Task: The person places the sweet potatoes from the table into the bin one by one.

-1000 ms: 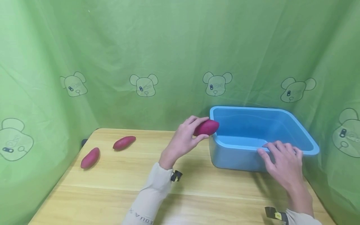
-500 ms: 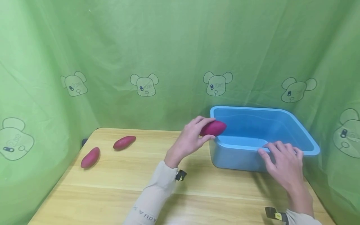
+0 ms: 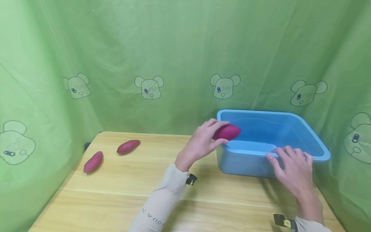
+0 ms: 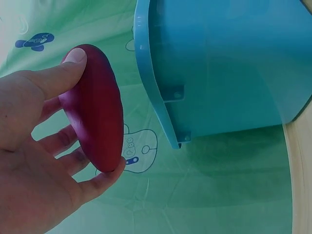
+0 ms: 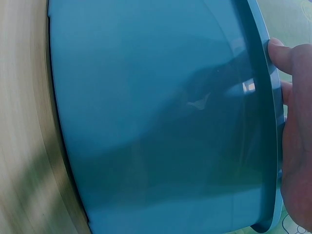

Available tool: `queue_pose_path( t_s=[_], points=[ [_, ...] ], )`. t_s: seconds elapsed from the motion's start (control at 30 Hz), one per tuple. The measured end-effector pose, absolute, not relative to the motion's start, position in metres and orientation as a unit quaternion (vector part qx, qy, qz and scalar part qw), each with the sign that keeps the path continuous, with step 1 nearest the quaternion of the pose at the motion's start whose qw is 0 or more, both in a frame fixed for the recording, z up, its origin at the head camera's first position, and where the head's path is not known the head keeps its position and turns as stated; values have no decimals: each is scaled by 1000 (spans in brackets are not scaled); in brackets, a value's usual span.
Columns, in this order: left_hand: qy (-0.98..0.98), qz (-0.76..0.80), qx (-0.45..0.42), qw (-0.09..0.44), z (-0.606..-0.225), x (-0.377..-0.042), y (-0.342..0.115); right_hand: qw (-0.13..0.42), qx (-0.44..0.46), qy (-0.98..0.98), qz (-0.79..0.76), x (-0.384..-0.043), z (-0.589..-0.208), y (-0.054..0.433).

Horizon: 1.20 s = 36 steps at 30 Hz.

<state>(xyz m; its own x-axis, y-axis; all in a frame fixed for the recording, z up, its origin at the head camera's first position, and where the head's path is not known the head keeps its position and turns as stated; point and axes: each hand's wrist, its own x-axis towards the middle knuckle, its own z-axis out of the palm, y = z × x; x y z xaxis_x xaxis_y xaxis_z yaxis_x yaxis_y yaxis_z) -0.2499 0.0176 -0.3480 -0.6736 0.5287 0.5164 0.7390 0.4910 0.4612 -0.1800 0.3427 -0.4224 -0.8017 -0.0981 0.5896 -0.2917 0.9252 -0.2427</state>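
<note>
Sweet potato [image 3: 229, 132] in the left hand [image 3: 201, 140], right of centre in the head view, overlapping the left rim of the blue tub [image 3: 246, 163]. In the left wrist view I see the thumb pressed on its upper end and the fingers curled behind it, with a gap between it and the rim. At the right of the head view, the right hand [image 3: 294, 172] grips the near rim, its fingers over the edge. I judge this to be the transfer step, tub braced, release not yet made. On the table [image 3: 87, 201], at the left of the frame, lie 2 others, a farther sweet potato [image 3: 128, 147] and a nearer sweet potato [image 3: 93, 161], likely waiting their turn. For the next move I'd want the left hand farther right, past the rim, then lowered before the fingers let go, so nothing clips the edge or drops hard.
</note>
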Motion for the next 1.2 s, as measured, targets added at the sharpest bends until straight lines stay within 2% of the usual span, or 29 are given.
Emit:
queue_pose_path(
  t_s=[0.67, 1.2],
  points=[
    [-845, -330, -393, 151, -353, -256, 41, 296, 106, -936, 161, -180, -423, 343],
    [-843, -311, -420, 124, -350, -257, 59, 301, 108, -934, 160, -179, -424, 344]
  ],
)
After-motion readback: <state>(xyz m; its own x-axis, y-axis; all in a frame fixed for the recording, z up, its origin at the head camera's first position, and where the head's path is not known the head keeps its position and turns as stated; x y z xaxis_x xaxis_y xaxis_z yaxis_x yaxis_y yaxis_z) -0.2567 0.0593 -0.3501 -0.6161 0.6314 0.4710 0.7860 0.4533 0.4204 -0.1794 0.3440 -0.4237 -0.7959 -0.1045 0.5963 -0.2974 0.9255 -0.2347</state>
